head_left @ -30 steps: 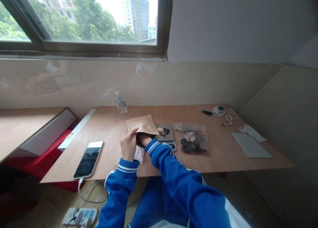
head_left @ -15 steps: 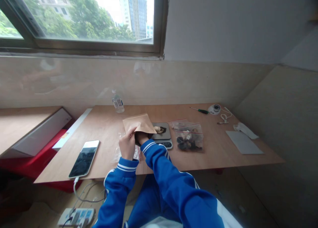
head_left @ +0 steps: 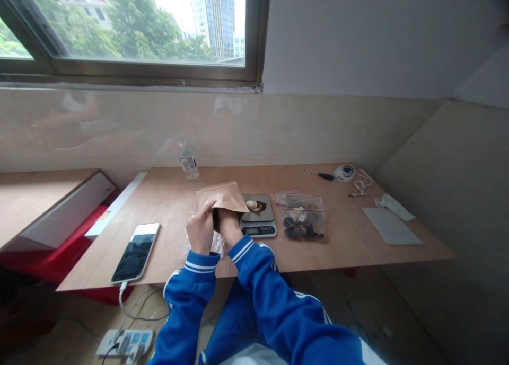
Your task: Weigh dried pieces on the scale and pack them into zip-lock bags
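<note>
A brown paper bag [head_left: 222,195] is held up over the table with its mouth turned towards me. My left hand [head_left: 201,228] pinches the bag's edge on the left side. Inside the bag's mouth is my right hand [head_left: 229,227]; its fingers are hidden by the paper. Just right of the bag, a digital scale [head_left: 260,229] carries a small pale and dark item [head_left: 254,206] whose kind I cannot make out. Under my hands lies a clear plastic bag [head_left: 218,244], partly covered.
Zip bags with dark parts [head_left: 303,222] lie right of the scale. A phone [head_left: 135,252] on a cable is at the left, a water bottle [head_left: 188,162] at the back. A screwdriver [head_left: 320,175], a dome camera [head_left: 344,172] and a white sheet [head_left: 392,225] are at the right.
My right hand has drawn back slightly out of the paper bag, so more of its back and wrist shows. My left hand keeps its pinch, and the scale's display is now uncovered.
</note>
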The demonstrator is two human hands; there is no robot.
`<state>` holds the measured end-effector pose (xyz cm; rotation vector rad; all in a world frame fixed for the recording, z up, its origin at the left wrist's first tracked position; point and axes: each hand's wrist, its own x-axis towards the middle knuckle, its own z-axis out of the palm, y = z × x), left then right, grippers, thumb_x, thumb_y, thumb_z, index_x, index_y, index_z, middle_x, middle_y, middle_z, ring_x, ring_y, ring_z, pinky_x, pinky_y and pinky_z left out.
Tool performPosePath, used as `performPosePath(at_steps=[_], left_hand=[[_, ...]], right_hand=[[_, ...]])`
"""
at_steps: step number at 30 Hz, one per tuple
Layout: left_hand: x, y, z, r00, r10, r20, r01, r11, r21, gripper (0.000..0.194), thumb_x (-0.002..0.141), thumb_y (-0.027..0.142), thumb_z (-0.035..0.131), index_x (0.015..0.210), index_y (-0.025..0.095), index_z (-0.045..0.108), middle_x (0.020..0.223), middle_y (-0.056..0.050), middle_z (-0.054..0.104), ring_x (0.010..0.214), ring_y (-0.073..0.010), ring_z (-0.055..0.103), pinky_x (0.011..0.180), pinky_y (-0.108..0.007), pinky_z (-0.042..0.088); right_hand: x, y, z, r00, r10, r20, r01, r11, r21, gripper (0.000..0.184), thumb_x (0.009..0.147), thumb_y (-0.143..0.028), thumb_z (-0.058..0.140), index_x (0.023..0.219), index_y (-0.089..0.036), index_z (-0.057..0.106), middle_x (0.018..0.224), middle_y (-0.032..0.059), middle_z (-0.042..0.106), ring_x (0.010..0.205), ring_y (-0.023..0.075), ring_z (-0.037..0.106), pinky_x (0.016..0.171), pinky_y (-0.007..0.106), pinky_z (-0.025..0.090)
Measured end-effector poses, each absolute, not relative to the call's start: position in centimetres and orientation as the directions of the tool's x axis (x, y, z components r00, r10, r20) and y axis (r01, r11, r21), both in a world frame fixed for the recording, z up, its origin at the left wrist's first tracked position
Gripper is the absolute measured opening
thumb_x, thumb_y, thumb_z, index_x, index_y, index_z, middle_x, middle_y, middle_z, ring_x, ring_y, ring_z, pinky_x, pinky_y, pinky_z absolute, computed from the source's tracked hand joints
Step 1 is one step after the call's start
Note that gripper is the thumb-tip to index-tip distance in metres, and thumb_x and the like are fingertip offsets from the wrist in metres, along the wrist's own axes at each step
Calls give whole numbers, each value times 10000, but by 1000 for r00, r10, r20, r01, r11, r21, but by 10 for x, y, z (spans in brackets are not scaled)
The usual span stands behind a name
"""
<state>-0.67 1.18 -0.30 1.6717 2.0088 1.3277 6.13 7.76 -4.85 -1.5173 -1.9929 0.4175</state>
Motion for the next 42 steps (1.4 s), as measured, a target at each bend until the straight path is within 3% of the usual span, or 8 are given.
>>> performPosePath(at_steps=[5,8,14,22,28,33,36,42], left_hand=[[-7,13,-4,-327,871,366,689,-46,724,325,815,222,481,1051,243,704,724,-18,716,607,-124,595,571,-203,384],[-6,14,-4,-330,875,355,687,-36,726,335,813,216,470,1053,239,703,715,-19,715,609,-127,598,574,-206,392],[-8,16,-1,-316,882,348,697,-33,717,338,811,220,471,1055,230,703,732,-31,721,607,-136,599,579,-218,397],[-6,16,-2,-284,896,341,688,-57,723,343,807,215,472,1065,234,698,793,-38,729,672,-153,630,602,-227,403],[-7,17,2,-301,895,329,694,-32,720,330,813,244,486,1066,245,697,787,-35,731,656,-149,625,596,-225,393],[-12,21,4,-332,878,345,724,3,689,333,813,235,483,1068,252,697,768,-46,731,652,-154,623,593,-229,384],[-17,23,3,-336,866,370,732,-7,681,334,814,232,482,1072,256,694,803,-49,735,663,-156,624,611,-233,394],[-12,23,0,-336,875,349,717,-3,697,324,810,238,492,1055,255,703,762,-41,732,649,-153,623,600,-227,399]], right_hand=[[75,46,-30,-207,959,194,803,280,-525,322,888,-109,400,1163,-135,566,1022,137,665,924,249,626,861,383,475],[83,30,-18,-244,966,90,823,256,-508,276,882,-91,390,1028,-136,620,898,136,686,782,239,657,701,341,507],[104,17,-9,-233,937,259,679,348,-646,297,847,-28,400,1038,-149,592,1016,112,651,965,197,611,829,296,473],[126,12,-18,-133,890,437,411,451,-792,291,798,-19,411,883,-185,635,917,45,664,910,172,609,847,300,476],[137,8,-14,-1,930,369,68,368,-927,71,795,-187,584,831,-192,644,859,26,694,810,160,655,765,283,527],[173,8,-15,92,957,276,-161,288,-944,182,712,-281,697,841,-179,621,882,46,694,836,177,662,798,327,539],[203,16,-30,229,943,243,-121,276,-954,228,686,-297,709,852,-183,603,862,50,691,824,185,660,783,343,544],[230,31,-75,351,862,366,240,295,-925,95,753,-246,582,811,-172,593,823,62,658,772,179,637,757,343,526]])
